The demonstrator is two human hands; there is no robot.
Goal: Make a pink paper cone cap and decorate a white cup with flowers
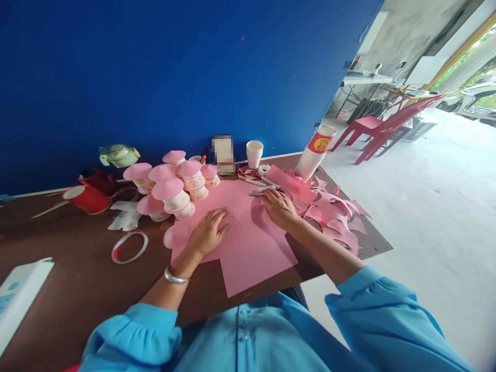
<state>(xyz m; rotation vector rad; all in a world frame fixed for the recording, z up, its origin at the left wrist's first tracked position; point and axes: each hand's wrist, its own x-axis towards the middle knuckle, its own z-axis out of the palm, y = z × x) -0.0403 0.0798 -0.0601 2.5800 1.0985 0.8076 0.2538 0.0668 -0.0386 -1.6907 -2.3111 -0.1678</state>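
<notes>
"Where's the pink paper (258,263)?"

"Beneath both hands. The left hand (209,232) (silver bracelet (175,277) at its wrist) lies on it, fingers released."

"And the right hand (278,207)?"

"Fingertips at a thin pointed tool (254,195); whether they grasp it, I can't tell."

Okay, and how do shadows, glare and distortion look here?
Head view: soft shadow on the pink paper beside the right hand; pale, bright floor at right; wide-angle stretching of the blue sleeves toward the lower corners; a pixelated block masks most of an upright object by the blue wall.
</notes>
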